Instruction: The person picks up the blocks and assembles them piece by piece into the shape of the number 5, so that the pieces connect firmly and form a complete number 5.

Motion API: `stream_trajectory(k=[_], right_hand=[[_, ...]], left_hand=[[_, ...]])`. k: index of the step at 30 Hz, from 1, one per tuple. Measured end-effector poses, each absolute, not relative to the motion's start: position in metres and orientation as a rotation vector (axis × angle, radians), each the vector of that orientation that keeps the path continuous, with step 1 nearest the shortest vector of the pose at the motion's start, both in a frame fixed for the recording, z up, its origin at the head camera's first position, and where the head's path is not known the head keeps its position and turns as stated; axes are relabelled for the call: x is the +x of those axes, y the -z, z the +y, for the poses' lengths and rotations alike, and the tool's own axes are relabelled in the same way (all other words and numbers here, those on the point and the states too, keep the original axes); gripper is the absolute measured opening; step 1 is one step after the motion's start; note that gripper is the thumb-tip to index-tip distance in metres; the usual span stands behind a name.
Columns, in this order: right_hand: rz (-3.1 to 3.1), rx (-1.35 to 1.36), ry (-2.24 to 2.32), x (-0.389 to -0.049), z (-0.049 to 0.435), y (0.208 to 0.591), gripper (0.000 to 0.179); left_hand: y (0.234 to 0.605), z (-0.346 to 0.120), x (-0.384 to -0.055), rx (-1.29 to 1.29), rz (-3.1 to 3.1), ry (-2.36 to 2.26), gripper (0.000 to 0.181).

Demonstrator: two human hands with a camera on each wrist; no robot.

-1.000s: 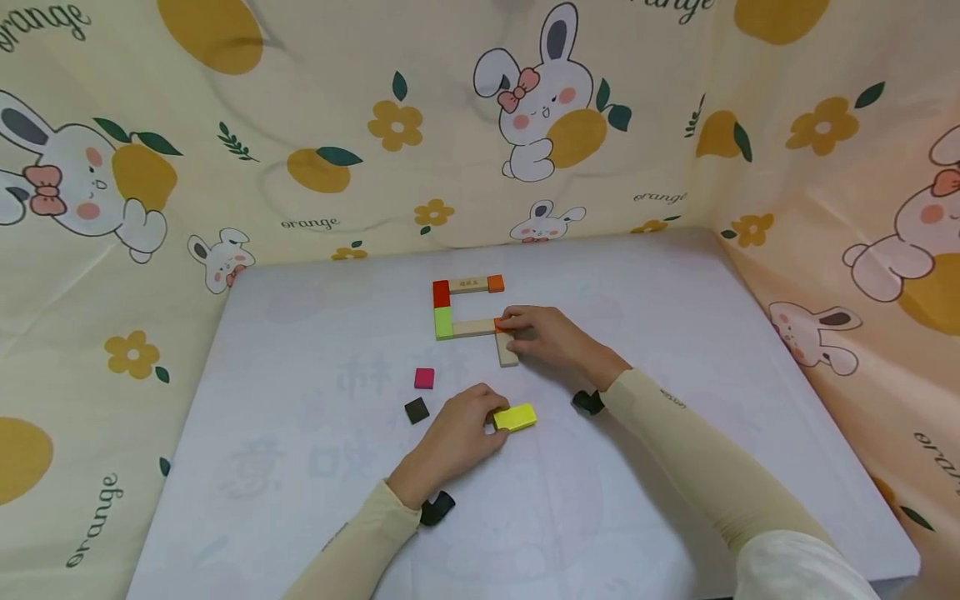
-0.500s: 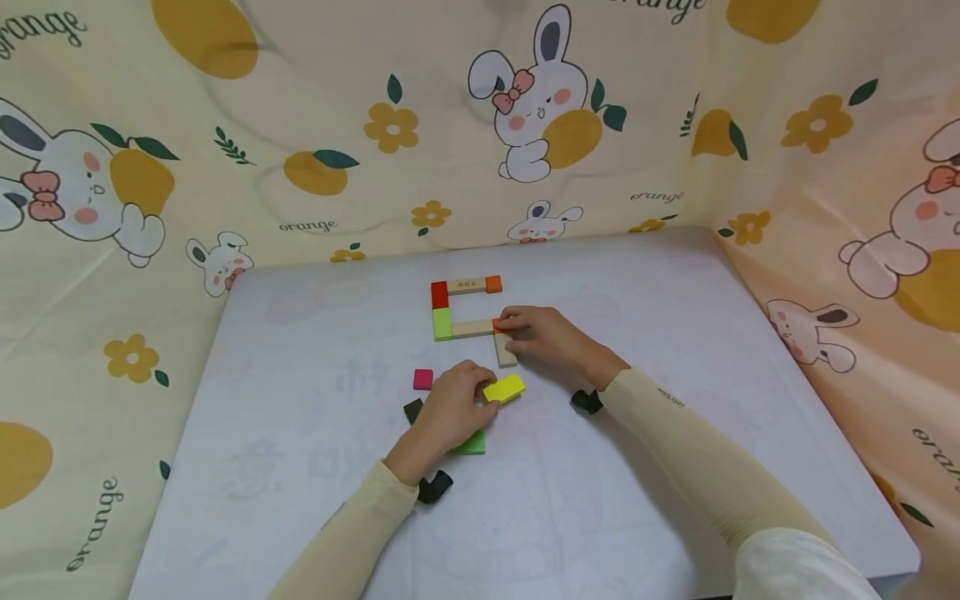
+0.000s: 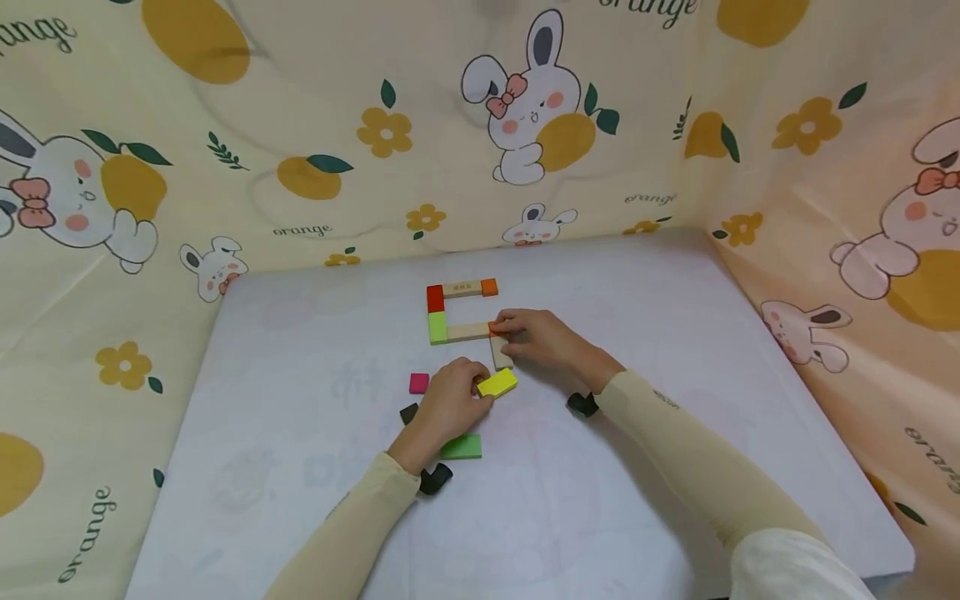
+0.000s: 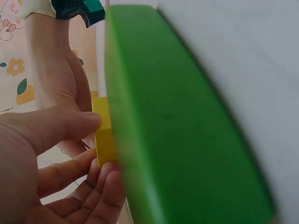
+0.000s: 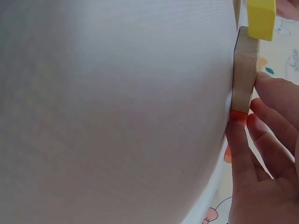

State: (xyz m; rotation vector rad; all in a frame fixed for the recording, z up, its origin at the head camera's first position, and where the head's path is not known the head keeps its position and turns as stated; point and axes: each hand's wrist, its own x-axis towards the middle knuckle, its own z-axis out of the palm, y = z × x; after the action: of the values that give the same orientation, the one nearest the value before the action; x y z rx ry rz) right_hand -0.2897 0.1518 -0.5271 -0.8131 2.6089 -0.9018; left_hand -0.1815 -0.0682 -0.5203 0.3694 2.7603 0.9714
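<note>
My left hand pinches a yellow block between thumb and fingers, close to the near end of a plain wooden block. The right hand has its thumb at the side of that wooden block and its fingertips at the orange block behind it, partly covering both. In the right wrist view, the wooden block and orange block stand end to end, with the yellow block near the wooden one's free end. A green block fills much of the left wrist view.
Left of the right hand, a lime block, red block, two wooden blocks and another orange block form an outline. A pink block and a partly covered black block lie left of the left hand on the white tabletop.
My left hand has carried the yellow block away from me and slightly left, toward the wooden block. The green block under the left wrist has come into sight. The right hand stays in place.
</note>
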Motion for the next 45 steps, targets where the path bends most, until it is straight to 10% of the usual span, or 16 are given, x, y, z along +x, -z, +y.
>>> stream_trajectory(k=[45], right_hand=[[2.693,-1.005,0.644,-0.285,0.145,0.516,0.043]], left_hand=[[0.527,-0.071,-0.188,0.368,2.698,-0.982,0.038]])
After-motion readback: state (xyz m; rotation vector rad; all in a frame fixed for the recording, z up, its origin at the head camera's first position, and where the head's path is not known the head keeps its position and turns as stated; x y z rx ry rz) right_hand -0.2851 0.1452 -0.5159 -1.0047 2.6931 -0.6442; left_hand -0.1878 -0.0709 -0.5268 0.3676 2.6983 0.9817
